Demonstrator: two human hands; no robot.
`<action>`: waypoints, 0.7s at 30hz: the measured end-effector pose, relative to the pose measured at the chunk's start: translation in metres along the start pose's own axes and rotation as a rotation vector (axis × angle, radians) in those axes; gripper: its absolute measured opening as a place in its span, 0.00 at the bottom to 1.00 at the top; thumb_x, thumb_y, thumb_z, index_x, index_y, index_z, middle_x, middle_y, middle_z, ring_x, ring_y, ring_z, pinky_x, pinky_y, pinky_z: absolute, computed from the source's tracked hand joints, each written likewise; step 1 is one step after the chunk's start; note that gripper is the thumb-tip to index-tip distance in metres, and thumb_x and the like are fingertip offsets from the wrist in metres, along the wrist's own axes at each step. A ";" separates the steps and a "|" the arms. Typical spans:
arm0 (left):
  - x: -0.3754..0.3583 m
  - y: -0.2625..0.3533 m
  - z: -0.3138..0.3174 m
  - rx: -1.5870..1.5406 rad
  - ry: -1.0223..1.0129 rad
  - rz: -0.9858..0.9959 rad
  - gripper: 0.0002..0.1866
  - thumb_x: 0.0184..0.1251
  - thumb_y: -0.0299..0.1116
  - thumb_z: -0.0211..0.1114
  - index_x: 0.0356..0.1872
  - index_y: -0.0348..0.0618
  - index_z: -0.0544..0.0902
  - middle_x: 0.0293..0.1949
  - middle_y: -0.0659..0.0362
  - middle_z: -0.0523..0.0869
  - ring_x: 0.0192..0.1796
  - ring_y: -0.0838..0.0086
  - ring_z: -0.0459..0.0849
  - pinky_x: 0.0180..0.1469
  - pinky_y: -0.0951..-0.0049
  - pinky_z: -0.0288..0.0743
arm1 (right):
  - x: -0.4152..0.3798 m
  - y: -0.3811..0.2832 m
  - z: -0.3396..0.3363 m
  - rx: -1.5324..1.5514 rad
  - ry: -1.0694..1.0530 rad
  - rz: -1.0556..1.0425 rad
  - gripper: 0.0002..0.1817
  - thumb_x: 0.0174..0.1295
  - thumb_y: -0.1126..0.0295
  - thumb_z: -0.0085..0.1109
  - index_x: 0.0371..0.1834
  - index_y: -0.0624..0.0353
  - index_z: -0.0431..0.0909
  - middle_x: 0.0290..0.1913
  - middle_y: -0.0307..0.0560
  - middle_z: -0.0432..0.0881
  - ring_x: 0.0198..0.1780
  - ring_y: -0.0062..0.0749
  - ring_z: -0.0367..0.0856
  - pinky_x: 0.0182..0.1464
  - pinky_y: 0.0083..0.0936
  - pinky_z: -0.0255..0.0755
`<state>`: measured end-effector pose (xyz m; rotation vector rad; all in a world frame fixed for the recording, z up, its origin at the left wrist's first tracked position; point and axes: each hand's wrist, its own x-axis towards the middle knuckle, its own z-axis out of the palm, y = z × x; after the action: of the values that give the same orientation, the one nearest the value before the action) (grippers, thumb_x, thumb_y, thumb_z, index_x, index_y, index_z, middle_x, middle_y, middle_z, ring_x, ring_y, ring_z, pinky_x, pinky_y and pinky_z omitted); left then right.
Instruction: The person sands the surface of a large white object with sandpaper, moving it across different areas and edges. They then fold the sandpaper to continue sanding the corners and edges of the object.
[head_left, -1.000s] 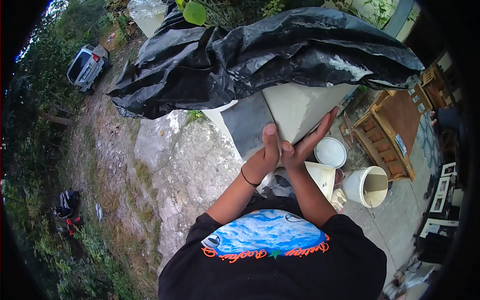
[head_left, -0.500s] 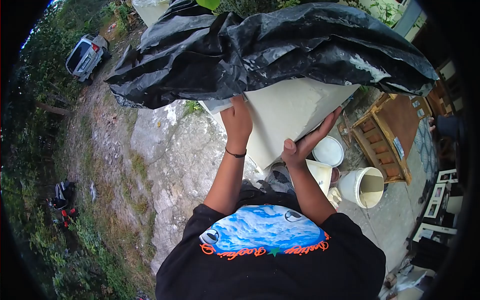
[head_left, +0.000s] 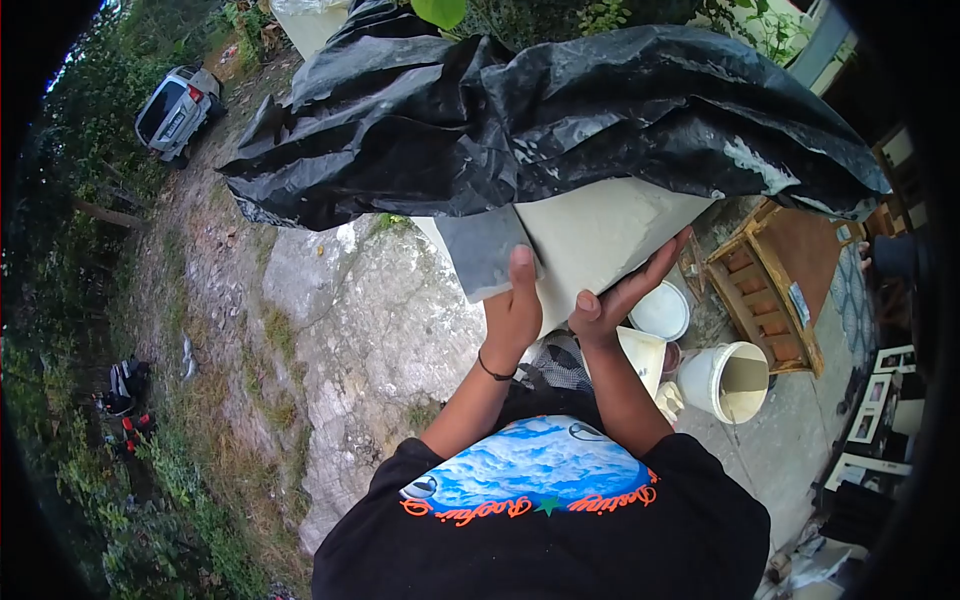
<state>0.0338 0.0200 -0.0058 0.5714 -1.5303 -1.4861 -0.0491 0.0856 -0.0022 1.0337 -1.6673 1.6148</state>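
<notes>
My left hand (head_left: 514,305) pinches a dark grey sheet that looks like sandpaper (head_left: 485,250), its thumb on top. The sheet lies over the left part of a smooth off-white panel (head_left: 590,235). My right hand (head_left: 625,300) holds the panel's right edge, thumb towards me and fingers stretched along the side. Crumpled black plastic sheeting (head_left: 600,110) covers the panel's far part, so its full shape is hidden.
Right of the panel stand a white-lidded bucket (head_left: 660,310), an open white bucket (head_left: 725,382) and a wooden furniture frame (head_left: 765,295). Rough concrete (head_left: 370,320) lies to the left, with a parked car (head_left: 178,112) farther off.
My left hand has drawn back towards me and slightly right, and more of the grey sheet shows from under the plastic. My right hand has stayed nearly in place on the edge.
</notes>
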 end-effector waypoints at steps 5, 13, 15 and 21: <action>-0.004 0.009 -0.005 0.144 -0.052 -0.304 0.30 0.74 0.52 0.46 0.47 0.27 0.75 0.47 0.52 0.79 0.50 0.73 0.74 0.54 0.73 0.67 | -0.001 0.000 -0.001 0.002 -0.005 0.016 0.57 0.54 0.27 0.43 0.73 0.61 0.35 0.73 0.65 0.30 0.75 0.58 0.31 0.70 0.54 0.39; -0.006 0.023 -0.009 -0.006 0.082 -0.155 0.23 0.72 0.47 0.53 0.44 0.30 0.76 0.40 0.56 0.79 0.43 0.74 0.75 0.47 0.74 0.69 | 0.000 0.001 0.001 0.046 0.018 0.004 0.57 0.55 0.27 0.43 0.73 0.61 0.36 0.73 0.65 0.31 0.75 0.58 0.32 0.70 0.54 0.39; -0.010 0.022 -0.005 -0.014 0.123 -0.097 0.19 0.71 0.46 0.55 0.36 0.35 0.76 0.32 0.60 0.78 0.35 0.77 0.73 0.38 0.74 0.69 | -0.001 0.000 -0.001 0.033 0.007 0.018 0.57 0.55 0.27 0.43 0.73 0.61 0.36 0.73 0.66 0.31 0.75 0.58 0.32 0.70 0.54 0.39; -0.005 0.019 -0.013 0.010 0.073 -0.094 0.20 0.72 0.44 0.54 0.40 0.31 0.76 0.35 0.56 0.79 0.38 0.73 0.75 0.42 0.71 0.70 | 0.001 -0.002 -0.002 0.002 0.004 0.014 0.57 0.54 0.27 0.43 0.73 0.61 0.36 0.73 0.66 0.32 0.75 0.59 0.32 0.70 0.54 0.40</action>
<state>0.0522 0.0208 0.0093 0.7043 -1.4720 -1.5124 -0.0481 0.0872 -0.0008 1.0218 -1.6744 1.6261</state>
